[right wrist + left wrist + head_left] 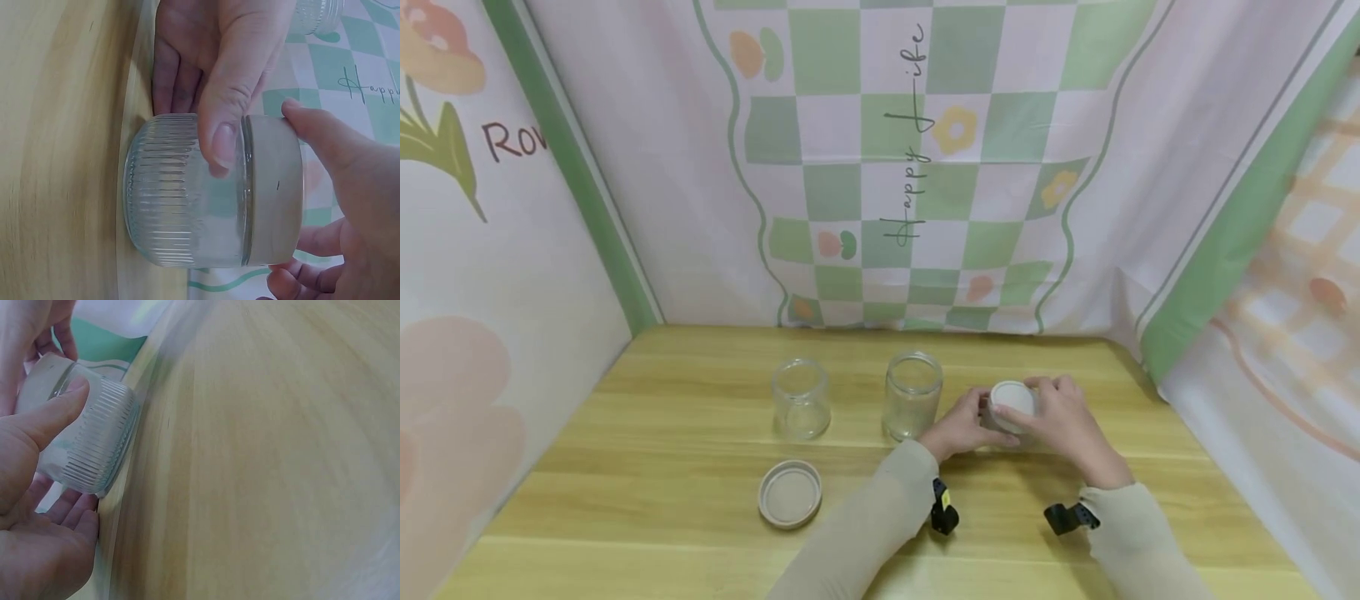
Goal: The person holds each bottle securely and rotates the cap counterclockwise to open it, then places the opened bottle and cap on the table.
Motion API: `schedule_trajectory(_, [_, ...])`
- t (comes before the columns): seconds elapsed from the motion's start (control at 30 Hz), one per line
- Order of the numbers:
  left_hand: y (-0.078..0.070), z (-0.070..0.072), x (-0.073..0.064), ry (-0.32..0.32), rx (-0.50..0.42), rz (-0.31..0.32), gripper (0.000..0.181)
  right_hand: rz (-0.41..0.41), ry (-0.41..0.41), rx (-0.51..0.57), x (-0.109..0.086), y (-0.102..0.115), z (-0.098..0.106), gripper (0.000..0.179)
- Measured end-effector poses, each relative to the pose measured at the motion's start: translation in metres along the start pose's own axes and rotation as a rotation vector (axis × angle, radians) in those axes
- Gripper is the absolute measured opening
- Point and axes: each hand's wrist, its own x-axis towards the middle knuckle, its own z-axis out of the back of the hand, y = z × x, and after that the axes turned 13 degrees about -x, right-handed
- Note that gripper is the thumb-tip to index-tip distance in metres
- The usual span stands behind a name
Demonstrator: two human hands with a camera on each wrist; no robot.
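A ribbed glass jar [169,194] stands on the table at the right, with a pale lid [1012,396] on its mouth. My left hand [966,427] grips the jar's side, its thumb lying across the glass in both wrist views. The right hand [1063,417] holds the lid by its rim, thumb on one side and fingers on the other, as the right wrist view shows. No contents show through the glass of this jar.
Two open glass jars stand to the left, a taller one [913,396] in the middle and a shorter one [801,400] beyond it. A loose round lid [790,494] lies on the wooden table [647,467] nearer the front. Printed curtains [827,125] hang behind.
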Motion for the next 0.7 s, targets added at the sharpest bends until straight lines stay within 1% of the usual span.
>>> schedule_trajectory(0.1, [-0.001,0.000,-0.001,-0.001,0.001,-0.004,0.080,-0.004,0.008,0.019,0.000,0.000,0.000,0.084])
schedule_trajectory(0.23, [-0.001,0.000,-0.002,-0.011,0.009,0.001,0.080,0.013,0.024,0.034,0.001,-0.002,0.001,0.084])
schedule_trajectory(0.47, [-0.001,0.000,0.000,-0.028,0.020,0.002,0.078,0.076,0.062,0.065,0.003,-0.007,0.008,0.081])
schedule_trajectory(0.7, [0.001,0.001,0.001,-0.006,0.033,0.003,0.080,0.155,0.161,0.174,0.006,-0.021,0.014,0.077])
